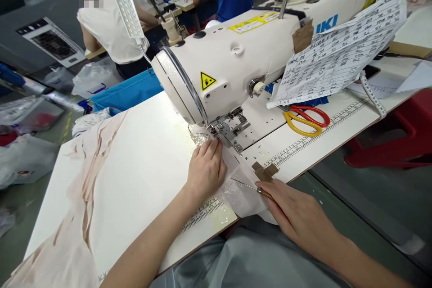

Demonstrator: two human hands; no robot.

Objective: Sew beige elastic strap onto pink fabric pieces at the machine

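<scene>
My left hand [206,168] is closed beside the presser foot [224,132] of a white sewing machine [232,58], its fingers pressed on a thin, sheer pale fabric [241,189]. The fingertips are partly hidden under the machine head. The fabric spreads from the foot over the table's front edge towards my lap. My right hand [295,211] grips an awl [265,192] by its short wooden handle. Its thin metal point lies over the fabric, aimed left towards my left hand.
Pale pink fabric strips [89,175] trail over the left of the white table [145,162]. Scissors [307,119] with red and yellow handles, a handwritten sheet [340,49] and a measuring tape [373,94] are at right. A red stool [398,135] stands beyond. Two people sit behind the machine.
</scene>
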